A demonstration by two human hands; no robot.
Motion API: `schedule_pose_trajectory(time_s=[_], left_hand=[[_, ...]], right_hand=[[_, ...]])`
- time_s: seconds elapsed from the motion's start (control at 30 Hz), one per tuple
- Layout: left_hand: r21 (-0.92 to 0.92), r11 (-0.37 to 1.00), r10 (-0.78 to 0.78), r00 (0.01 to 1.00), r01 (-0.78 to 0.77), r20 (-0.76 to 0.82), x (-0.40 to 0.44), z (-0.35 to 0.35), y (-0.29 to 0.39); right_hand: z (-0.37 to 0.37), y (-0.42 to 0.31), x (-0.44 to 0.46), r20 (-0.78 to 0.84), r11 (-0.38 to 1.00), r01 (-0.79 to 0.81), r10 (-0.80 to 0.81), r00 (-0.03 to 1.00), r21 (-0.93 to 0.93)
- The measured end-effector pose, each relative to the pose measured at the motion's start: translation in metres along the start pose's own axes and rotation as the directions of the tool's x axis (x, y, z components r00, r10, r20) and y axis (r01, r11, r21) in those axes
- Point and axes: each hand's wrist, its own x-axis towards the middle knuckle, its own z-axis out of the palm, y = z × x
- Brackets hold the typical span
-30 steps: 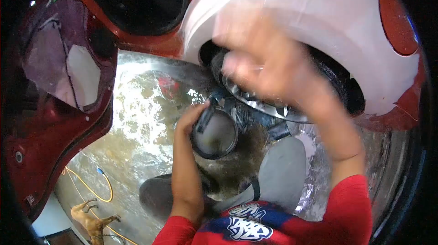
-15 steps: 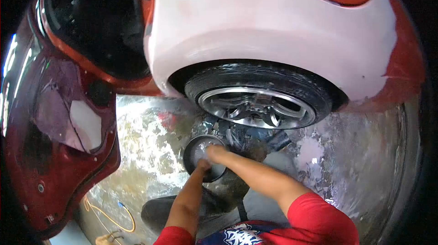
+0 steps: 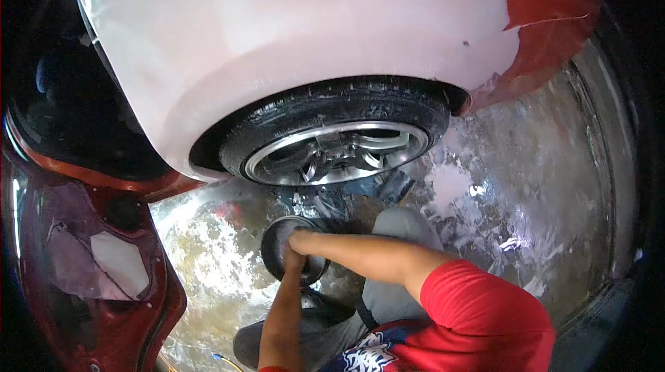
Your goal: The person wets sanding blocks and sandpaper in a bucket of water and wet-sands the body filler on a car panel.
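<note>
A round dark bucket (image 3: 266,253) with greyish liquid in it stands on the wet floor between my legs and the wheel. My right hand (image 3: 300,240) is closed over the bucket, reaching in from the right. Just below it, my left hand (image 3: 294,260) is closed too, and the two hands meet. Whatever they hold between them is too small or hidden to make out. Beyond the bucket is the car wheel (image 3: 339,154), with a silver rim and wet black tyre, under a whitish fender (image 3: 298,25).
At left an open dark red car door (image 3: 166,289) comes close to my left side. Dark wet scraps (image 3: 395,186) lie beneath the wheel. The floor (image 3: 499,185) is wet and blotched with pale residue. Part of a yellow hose (image 3: 225,361) shows at the lower edge.
My view has turned to the right, so the car and door sit further left. My hands have come together over the bucket; before, they were slightly apart.
</note>
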Motion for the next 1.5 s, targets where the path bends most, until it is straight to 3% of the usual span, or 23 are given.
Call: schedule_pose_trajectory(time_s=[0.07, 0.1, 0.17, 0.2, 0.23, 0.27, 0.3, 0.33, 0.4, 0.43, 0.47, 0.5, 0.53, 0.6, 0.7, 0.83, 0.93, 0.97, 1.07, 1.1, 1.23, 1.33, 1.5], left_hand=[[0.188, 0.973, 0.147, 0.986, -0.13, -0.08, -0.01, 0.002, 0.018], [0.265, 0.96, 0.102, 0.994, -0.087, -0.043, -0.012, -0.011, 0.039], [0.429, 0.903, -0.02, 1.0, 0.009, 0.02, -0.013, -0.063, 0.098], [0.235, 0.954, 0.223, 0.965, -0.186, -0.14, -0.011, -0.039, 0.042], [-0.142, 0.952, 0.266, 0.963, -0.27, -0.045, -0.005, -0.046, 0.038], [-0.081, 0.997, 0.008, 0.992, 0.003, 0.129, -0.016, -0.082, 0.069], [-0.106, 0.983, -0.129, 0.976, 0.149, 0.174, -0.021, -0.1, 0.073], [-0.262, 0.957, -0.116, 0.992, 0.124, 0.048, -0.028, -0.096, 0.049], [-0.267, 0.893, -0.307, 0.924, 0.363, 0.227, -0.036, -0.163, 0.1], [-0.42, 0.831, -0.309, 0.931, 0.364, 0.195, -0.04, -0.167, 0.092], [-0.562, 0.75, -0.311, 0.936, 0.349, 0.165, -0.045, -0.171, 0.084], [-0.753, 0.535, -0.298, 0.919, 0.385, 0.258, -0.048, -0.193, 0.102], [-0.705, 0.577, -0.337, 0.906, 0.412, 0.255, -0.049, -0.21, 0.119], [-0.736, 0.523, -0.318, 0.899, 0.43, 0.3, -0.046, -0.213, 0.108], [-0.837, 0.349, -0.35, 0.887, 0.422, 0.302, -0.051, -0.217, 0.109], [-0.889, 0.275, -0.352, 0.899, 0.366, 0.262, -0.058, -0.217, 0.102], [-0.919, 0.232, -0.424, 0.883, 0.318, 0.199, -0.058, -0.218, 0.104], [-0.947, 0.173, -0.434, 0.884, 0.27, 0.173, -0.058, -0.217, 0.102], [-0.965, 0.092, -0.442, 0.878, 0.247, 0.183, -0.061, -0.223, 0.111], [-0.963, 0.092, -0.429, 0.883, 0.253, 0.191, -0.062, -0.224, 0.114], [-0.94, 0.129, -0.412, 0.879, 0.315, 0.238, -0.065, -0.215, 0.114], [-0.93, 0.14, -0.393, 0.882, 0.339, 0.262, -0.065, -0.216, 0.124], [-0.908, 0.237, -0.328, 0.908, 0.344, 0.259, -0.062, -0.229, 0.135]], right_hand=[[0.07, 0.043, 0.029, -0.088, 0.974, 0.228, -0.229, 0.97, -0.012], [-0.023, 0.014, -0.005, 0.135, 0.922, 0.383, -0.372, 0.918, -0.061], [-0.032, 0.01, -0.002, 0.086, 0.9, 0.416, -0.407, 0.909, -0.132], [-0.09, -0.01, -0.028, 0.147, 0.94, 0.333, -0.32, 0.936, -0.075], [-0.108, -0.018, -0.026, 0.258, 0.933, 0.342, -0.306, 0.916, -0.108], [-0.124, -0.025, -0.023, 0.365, 0.924, 0.358, -0.289, 0.885, -0.137], [-0.138, -0.029, -0.021, 0.409, 0.917, 0.383, -0.308, 0.859, -0.115], [-0.144, -0.036, -0.023, 0.295, 0.975, 0.223, -0.211, 0.932, -0.005], [-0.159, -0.042, -0.021, 0.223, 0.977, 0.166, -0.193, 0.956, 0.135], [-0.153, -0.038, -0.016, 0.206, 0.976, 0.191, -0.209, 0.956, 0.103], [-0.149, -0.034, -0.014, 0.136, 0.963, 0.217, -0.239, 0.962, 0.159], [-0.145, -0.03, -0.01, 0.049, 0.929, 0.279, -0.299, 0.953, 0.242], [-0.149, -0.032, -0.008, 0.106, 0.923, 0.221, -0.266, 0.958, 0.314], [-0.145, -0.028, -0.005, 0.084, 0.877, 0.188, -0.249, 0.965, 0.442], [-0.147, -0.03, -0.007, 0.095, 0.814, 0.13, -0.221, 0.971, 0.566], [-0.141, -0.043, -0.014, -0.208, 0.732, 0.469, -0.424, 0.882, 0.495], [-0.16, -0.07, -0.032, -0.15, 0.769, 0.437, -0.418, 0.896, 0.466], [-0.158, -0.073, -0.035, -0.197, 0.78, 0.487, -0.446, 0.873, 0.394], [-0.156, -0.08, -0.042, -0.154, 0.756, 0.505, -0.488, 0.859, 0.416], [-0.152, -0.08, -0.044, -0.093, 0.742, 0.441, -0.461, 0.882, 0.505], [-0.14, -0.084, -0.05, -0.15, 0.674, 0.495, -0.502, 0.851, 0.548], [-0.14, -0.083, -0.054, -0.198, 0.707, 0.6, -0.571, 0.797, 0.374], [-0.137, -0.078, -0.047, -0.189, 0.689, 0.594, -0.574, 0.797, 0.414]])
